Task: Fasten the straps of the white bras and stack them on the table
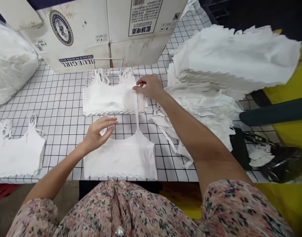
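Observation:
A white camisole bra top point(121, 158) lies flat at the table's front edge, its scalloped hem toward me. My right hand point(151, 86) pinches the upper end of its right shoulder strap point(137, 115), which is drawn out straight away from me. Over the top's left side hovers my left hand point(98, 133), thumb and fingers apart; it hides most of the left strap. Just beyond lies a neat stack of similar white bra tops point(106, 97), their thin straps bunched at the far side, and the stretched strap crosses its right end.
At left sits another pile of white tops point(19, 154). A large white carton point(86, 33) stands at the back, beside a plastic bag point(10, 62) of white cloth. To the right are a tall stack of white pieces point(230, 56) and a loose heap point(210, 115). A grid-patterned cloth point(64, 89) covers the table.

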Demonstrator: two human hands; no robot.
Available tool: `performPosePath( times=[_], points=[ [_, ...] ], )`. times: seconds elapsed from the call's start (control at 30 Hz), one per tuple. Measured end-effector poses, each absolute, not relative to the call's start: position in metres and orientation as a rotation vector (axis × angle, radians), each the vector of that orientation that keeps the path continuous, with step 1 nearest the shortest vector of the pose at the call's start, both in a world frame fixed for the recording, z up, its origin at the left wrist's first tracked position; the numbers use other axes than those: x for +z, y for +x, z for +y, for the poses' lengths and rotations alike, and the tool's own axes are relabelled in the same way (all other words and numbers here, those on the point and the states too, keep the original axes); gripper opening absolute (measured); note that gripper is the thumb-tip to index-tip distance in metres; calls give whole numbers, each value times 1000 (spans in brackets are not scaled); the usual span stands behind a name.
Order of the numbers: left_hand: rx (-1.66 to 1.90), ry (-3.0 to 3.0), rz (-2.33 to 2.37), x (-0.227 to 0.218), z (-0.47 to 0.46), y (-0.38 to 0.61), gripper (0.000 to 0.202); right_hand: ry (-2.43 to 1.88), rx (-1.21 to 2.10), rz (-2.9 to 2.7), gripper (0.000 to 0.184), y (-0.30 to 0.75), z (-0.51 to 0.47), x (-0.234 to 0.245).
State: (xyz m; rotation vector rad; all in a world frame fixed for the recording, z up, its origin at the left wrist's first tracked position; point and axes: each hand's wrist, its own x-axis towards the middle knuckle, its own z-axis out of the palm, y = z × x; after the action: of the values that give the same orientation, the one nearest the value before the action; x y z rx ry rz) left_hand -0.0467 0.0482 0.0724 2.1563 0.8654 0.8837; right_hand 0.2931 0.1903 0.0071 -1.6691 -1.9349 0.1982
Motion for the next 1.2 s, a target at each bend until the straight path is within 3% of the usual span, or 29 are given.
performPosePath(
  times=[0.27,0.43,0.53,0.6,0.67,0.8,0.93,1.07,1.2],
  points=[
    [657,1541,1072,80,122,21,23,-1555,301,-2296,15,298,194,15],
    [524,1282,1065,79,128,49,18,-1538,305,-2327,33,305,172,42],
    [354,1080,915,77,104,53,13,-1468,297,-2273,20,302,128,69],
    [259,895,814,72,82,55,21,-1407,252,-2268,16,293,86,84],
    [208,702,742,67,61,59,35,-1396,168,-2259,22,279,38,91],
    [208,482,718,59,25,66,50,-1467,152,-2215,36,246,-48,84],
    [288,392,728,63,-1,65,42,-1515,295,-2168,38,230,-100,63],
    [339,363,723,70,-25,58,40,-1566,227,-2132,41,227,-123,46],
    [400,481,776,72,-40,53,25,-1457,139,-2088,27,226,-137,42]
  ],
)
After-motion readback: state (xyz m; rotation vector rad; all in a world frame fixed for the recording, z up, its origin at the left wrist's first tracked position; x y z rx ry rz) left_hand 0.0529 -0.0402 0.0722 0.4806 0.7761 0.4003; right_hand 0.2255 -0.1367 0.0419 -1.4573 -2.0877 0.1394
